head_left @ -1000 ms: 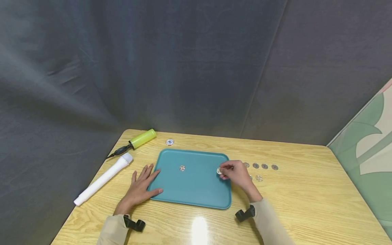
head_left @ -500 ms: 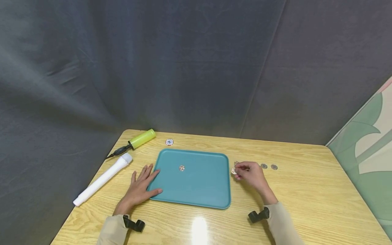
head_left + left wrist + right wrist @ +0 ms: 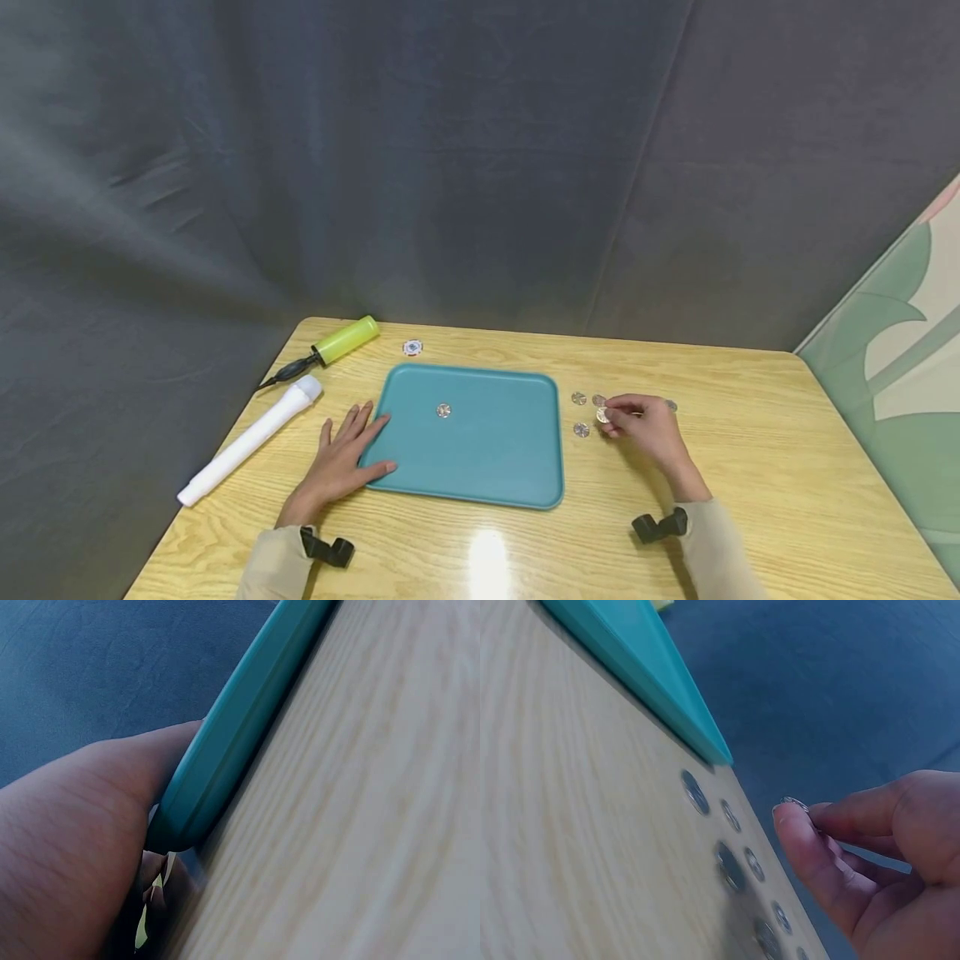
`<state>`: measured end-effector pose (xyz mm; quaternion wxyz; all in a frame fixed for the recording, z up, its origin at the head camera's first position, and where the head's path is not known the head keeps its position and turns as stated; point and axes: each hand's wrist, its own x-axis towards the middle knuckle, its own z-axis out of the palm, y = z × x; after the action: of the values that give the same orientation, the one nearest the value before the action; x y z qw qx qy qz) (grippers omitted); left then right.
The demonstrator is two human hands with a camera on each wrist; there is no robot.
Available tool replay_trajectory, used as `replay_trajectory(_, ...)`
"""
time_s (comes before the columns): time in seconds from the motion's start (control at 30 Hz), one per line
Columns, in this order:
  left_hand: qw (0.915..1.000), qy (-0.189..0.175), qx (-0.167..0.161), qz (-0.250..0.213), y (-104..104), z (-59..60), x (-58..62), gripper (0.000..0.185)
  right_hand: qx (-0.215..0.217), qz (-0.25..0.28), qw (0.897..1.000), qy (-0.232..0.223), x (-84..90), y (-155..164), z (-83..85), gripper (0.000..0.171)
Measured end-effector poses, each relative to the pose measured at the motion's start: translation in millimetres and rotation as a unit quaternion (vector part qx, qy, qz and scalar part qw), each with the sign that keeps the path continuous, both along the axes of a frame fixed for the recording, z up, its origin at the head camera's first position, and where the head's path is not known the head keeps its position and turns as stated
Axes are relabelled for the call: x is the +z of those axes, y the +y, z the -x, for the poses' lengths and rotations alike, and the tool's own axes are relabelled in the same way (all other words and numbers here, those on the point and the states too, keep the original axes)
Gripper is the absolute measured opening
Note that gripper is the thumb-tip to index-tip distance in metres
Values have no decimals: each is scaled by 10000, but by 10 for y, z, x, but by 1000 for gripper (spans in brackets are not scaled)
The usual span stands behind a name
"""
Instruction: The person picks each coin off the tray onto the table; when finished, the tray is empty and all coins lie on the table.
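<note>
My right hand (image 3: 647, 429) pinches a shiny silver coin (image 3: 603, 414) between thumb and fingers, right of the tray. In the right wrist view, that coin (image 3: 798, 804) shows nearly edge-on, held above the table. Several similar coins lie in two rows below it, among them a coin (image 3: 695, 792) closest to the tray corner. One coin (image 3: 444, 410) lies alone inside the teal tray (image 3: 495, 467), left of its middle. Spread fingers of my left hand (image 3: 337, 462) rest at the tray's left edge, with the thumb over the rim. My right hand hides some coins in the head view.
Beyond the tray lies a poker chip (image 3: 412, 347). A yellow-green hand pump (image 3: 347, 340) and a white stick-like tube (image 3: 251, 442) with a rounded head lie at the left. A dark curtain (image 3: 480, 167) hangs behind the wooden table (image 3: 787, 467).
My right hand has moved from over the tray's right side to the coins on the right, still pinching the coin. Coins near the tray came into view. My left hand stayed put.
</note>
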<state>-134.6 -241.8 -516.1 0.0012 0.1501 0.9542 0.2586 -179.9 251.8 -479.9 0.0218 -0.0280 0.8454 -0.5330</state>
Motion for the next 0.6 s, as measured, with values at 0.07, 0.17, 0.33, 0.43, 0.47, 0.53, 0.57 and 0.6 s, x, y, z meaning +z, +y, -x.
replay_trajectory(0.07, 10000, -49, 12, 13, 0, 1, 1, 82, -81, 30, 9999, -76, 15, 56, -9, 22)
replay_trajectory(0.17, 9999, -123, 22, 31, 0, 8, 0, 83, -143, 90, 9998, -138, 35, 136, -22, 25)
replay_trajectory(0.33, 9997, -222, 39, 46, 1, 15, -11, 84, -242, 243, 9991, -252, 46, 239, -40, 28)
replay_trajectory(0.43, 9997, -241, 42, 63, 0, 16, -14, 84, -273, 292, 9986, -337, 26, 306, -46, 30)
replay_trajectory(0.47, 9997, -225, 40, 48, 1, 14, -13, 84, -283, 313, 9985, -363, 18, 328, -48, 31)
replay_trajectory(0.53, 9998, -199, 39, 49, 3, 13, -12, 83, -286, 328, 9983, -379, 10, 374, -58, 32)
replay_trajectory(0.57, 9998, -182, 39, 50, 5, 12, -11, 83, -291, 322, 9983, -387, 9, 395, -63, 33)
replay_trajectory(0.6, 9998, -170, 36, 50, 6, 10, -10, 83, -316, 307, 9983, -384, 10, 412, -68, 33)
